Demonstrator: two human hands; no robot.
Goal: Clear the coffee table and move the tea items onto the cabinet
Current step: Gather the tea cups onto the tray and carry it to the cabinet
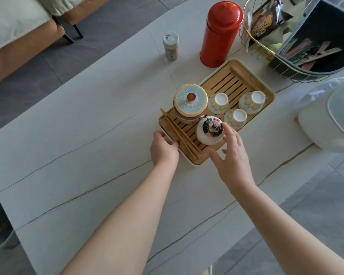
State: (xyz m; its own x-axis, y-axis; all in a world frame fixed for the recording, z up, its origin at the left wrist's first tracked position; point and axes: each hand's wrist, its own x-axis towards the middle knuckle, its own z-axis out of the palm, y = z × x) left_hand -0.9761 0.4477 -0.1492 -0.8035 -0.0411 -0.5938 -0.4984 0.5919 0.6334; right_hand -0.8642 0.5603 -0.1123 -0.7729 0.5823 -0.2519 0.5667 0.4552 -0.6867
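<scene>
A bamboo tea tray lies on the white coffee table. On it stand a lidded jar with a blue patterned lid, a white teapot with a dark floral print, three upturned cups and wooden tongs. My left hand grips the tray's near left corner, fingers curled over the rim. My right hand hovers spread at the tray's near right edge beside the teapot, holding nothing.
A tall red canister and a small toothpick jar stand beyond the tray. A wire basket with packets sits far right, a white appliance at right. A sofa is far left.
</scene>
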